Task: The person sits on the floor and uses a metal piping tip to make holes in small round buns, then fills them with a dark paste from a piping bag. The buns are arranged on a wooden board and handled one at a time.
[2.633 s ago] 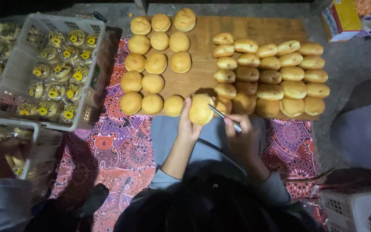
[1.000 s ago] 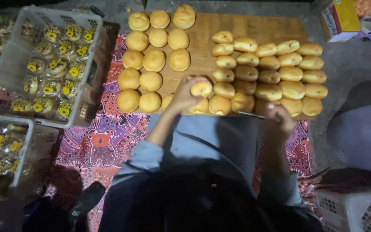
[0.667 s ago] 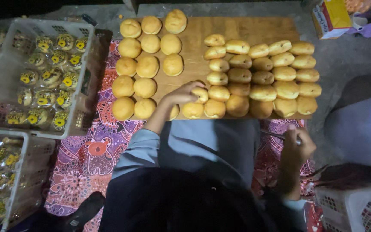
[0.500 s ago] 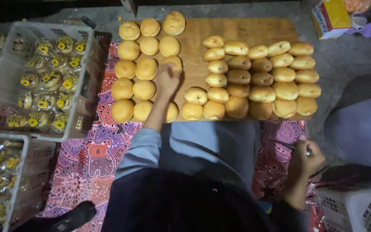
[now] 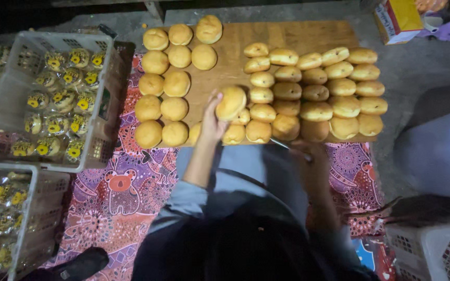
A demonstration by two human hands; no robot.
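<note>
Presently the left hand grips a round, golden-brown, soft-crusted bun just above the near rows on the flat wooden board surface, while the right hand is clenched on a thin metal tool. Judged risk: a tight grip could dent the bun, or the tool could nick neighbouring buns.
</note>
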